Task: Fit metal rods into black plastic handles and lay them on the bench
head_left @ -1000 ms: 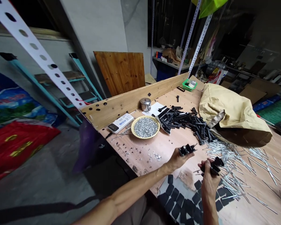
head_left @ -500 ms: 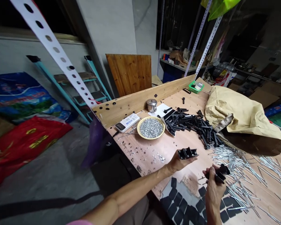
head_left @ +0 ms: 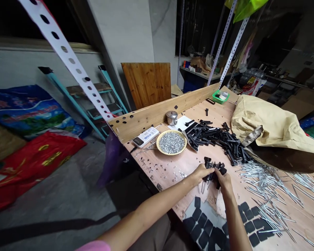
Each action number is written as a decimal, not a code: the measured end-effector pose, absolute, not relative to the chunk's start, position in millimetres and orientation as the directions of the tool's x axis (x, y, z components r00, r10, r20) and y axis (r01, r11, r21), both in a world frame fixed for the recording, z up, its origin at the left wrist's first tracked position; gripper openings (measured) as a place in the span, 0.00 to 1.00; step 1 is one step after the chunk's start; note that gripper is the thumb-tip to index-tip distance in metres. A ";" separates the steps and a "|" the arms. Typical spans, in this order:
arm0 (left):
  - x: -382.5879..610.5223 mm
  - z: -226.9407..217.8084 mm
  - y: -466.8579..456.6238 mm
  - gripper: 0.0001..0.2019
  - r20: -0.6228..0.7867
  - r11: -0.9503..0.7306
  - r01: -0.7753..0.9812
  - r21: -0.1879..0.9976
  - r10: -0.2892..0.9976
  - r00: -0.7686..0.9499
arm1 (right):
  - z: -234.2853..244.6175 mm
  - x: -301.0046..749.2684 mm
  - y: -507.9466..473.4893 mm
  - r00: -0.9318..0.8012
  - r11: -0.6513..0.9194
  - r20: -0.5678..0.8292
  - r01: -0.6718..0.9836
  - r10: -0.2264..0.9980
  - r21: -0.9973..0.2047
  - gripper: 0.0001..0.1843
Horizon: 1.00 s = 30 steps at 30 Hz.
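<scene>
On the near side of the workbench, in the head view, our left hand and right hand meet, fingers closed narrowly on a black plastic bracket, thin steel pins showing beneath it. A heap of black brackets lies at twelve o'clock, loose steel pins at three, a yellow plate of small metal pieces at eleven, black pads at six.
</scene>
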<state>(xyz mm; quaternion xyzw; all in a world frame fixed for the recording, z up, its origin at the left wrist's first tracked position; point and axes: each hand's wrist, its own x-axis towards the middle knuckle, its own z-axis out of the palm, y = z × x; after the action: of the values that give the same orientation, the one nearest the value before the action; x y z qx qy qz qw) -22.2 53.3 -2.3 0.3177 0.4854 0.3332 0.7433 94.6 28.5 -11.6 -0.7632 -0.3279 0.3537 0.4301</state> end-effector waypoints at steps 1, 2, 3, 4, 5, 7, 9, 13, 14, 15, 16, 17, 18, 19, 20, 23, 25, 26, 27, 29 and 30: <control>-21.0 -1.7 54.2 0.10 -0.506 0.570 -0.184 0.801 0.808 0.301 | -12.9 94.9 31.3 0.545 -0.416 -0.234 0.238 0.805 -0.878 0.20; -19.9 -0.8 54.9 0.10 -0.501 0.563 -0.184 0.806 0.814 0.296 | -13.2 95.5 33.5 0.553 -0.410 -0.204 0.279 0.808 -0.868 0.20; -19.1 0.3 55.3 0.09 -0.494 0.555 -0.185 0.811 0.819 0.292 | -12.5 96.3 35.0 0.560 -0.399 -0.170 0.318 0.811 -0.860 0.21; -18.9 1.6 55.4 0.09 -0.484 0.545 -0.188 0.817 0.826 0.289 | -10.8 96.9 35.6 0.564 -0.384 -0.133 0.354 0.815 -0.853 0.23; -19.3 3.3 55.2 0.08 -0.473 0.534 -0.195 0.823 0.833 0.285 | -8.1 97.4 35.1 0.567 -0.367 -0.096 0.387 0.818 -0.846 0.25; -22.5 7.8 53.8 0.08 -0.446 0.509 -0.219 0.832 0.850 0.281 | -0.5 97.2 29.6 0.576 -0.336 -0.021 0.448 0.817 -0.828 0.31; -28.7 13.9 51.3 0.08 -0.413 0.483 -0.265 0.835 0.867 0.280 | 8.7 94.0 16.6 0.589 -0.308 0.058 0.502 0.806 -0.808 0.36; -41.2 28.7 43.5 0.10 -0.381 0.470 -0.386 0.794 0.879 0.287 | 21.8 74.0 -25.7 0.506 -0.215 0.125 0.561 0.854 -0.799 0.35; -42.8 32.5 41.2 0.11 -0.387 0.483 -0.411 0.773 0.873 0.296 | 23.0 66.6 -36.7 0.456 -0.194 0.097 0.549 0.885 -0.813 0.32; -43.7 36.2 38.7 0.12 -0.395 0.498 -0.434 0.751 0.865 0.308 | 23.7 58.9 -46.7 0.405 -0.181 0.059 0.529 0.913 -0.829 0.31; -44.3 39.7 35.9 0.13 -0.401 0.510 -0.452 0.732 0.858 0.320 | 24.1 51.7 -55.4 0.361 -0.178 0.019 0.505 0.932 -0.844 0.29; -45.0 43.0 32.5 0.14 -0.403 0.521 -0.473 0.711 0.853 0.333 | 24.6 45.8 -62.9 0.331 -0.182 -0.011 0.489 0.943 -0.853 0.28; -46.3 46.0 28.4 0.15 -0.402 0.529 -0.500 0.686 0.848 0.345 | 25.8 41.6 -69.3 0.316 -0.182 -0.021 0.488 0.948 -0.854 0.28; -48.6 48.5 22.9 0.16 -0.405 0.537 -0.526 0.659 0.843 0.353 | 27.9 39.8 -74.8 0.317 -0.171 -0.003 0.504 0.948 -0.847 0.28; -52.5 50.4 15.9 0.17 -0.411 0.552 -0.540 0.635 0.834 0.368 | 31.2 40.3 -79.8 0.325 -0.150 0.041 0.539 0.945 -0.829 0.29; -72.7 53.1 -17.7 0.20 -0.399 0.590 -0.443 0.675 0.797 0.454 | 46.6 53.6 -94.1 0.323 -0.057 0.290 0.749 0.901 -0.660 0.30; -89.4 53.9 -47.3 0.17 -0.249 0.401 -0.284 0.871 0.858 0.449 | 58.2 65.3 -102.6 0.229 -0.007 0.423 0.885 0.877 -0.466 0.30; -97.2 54.5 -61.6 0.14 -0.111 0.196 -0.169 0.966 0.904 0.413 | 63.1 69.4 -106.1 0.155 0.025 0.446 0.928 0.882 -0.371 0.29; -104.1 55.2 -74.1 0.10 0.051 -0.030 -0.061 0.998 0.929 0.367 | 67.2 71.6 -108.8 0.076 0.067 0.445 0.953 0.892 -0.296 0.28; -114.8 55.9 -90.4 0.08 0.299 -0.349 0.096 0.932 0.892 0.339 | 72.3 68.7 -112.2 -0.095 0.193 0.386 0.955 0.918 -0.224 0.25; -119.0 55.2 -93.6 0.09 0.364 -0.434 0.152 0.888 0.866 0.344 | 73.4 63.9 -112.8 -0.172 0.261 0.343 0.937 0.924 -0.234 0.24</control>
<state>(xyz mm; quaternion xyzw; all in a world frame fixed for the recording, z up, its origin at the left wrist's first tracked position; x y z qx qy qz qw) -119.0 -93.6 55.2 0.7175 0.3547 0.4499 0.3963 63.9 -112.8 73.4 -0.6077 -0.7653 -0.0154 0.2118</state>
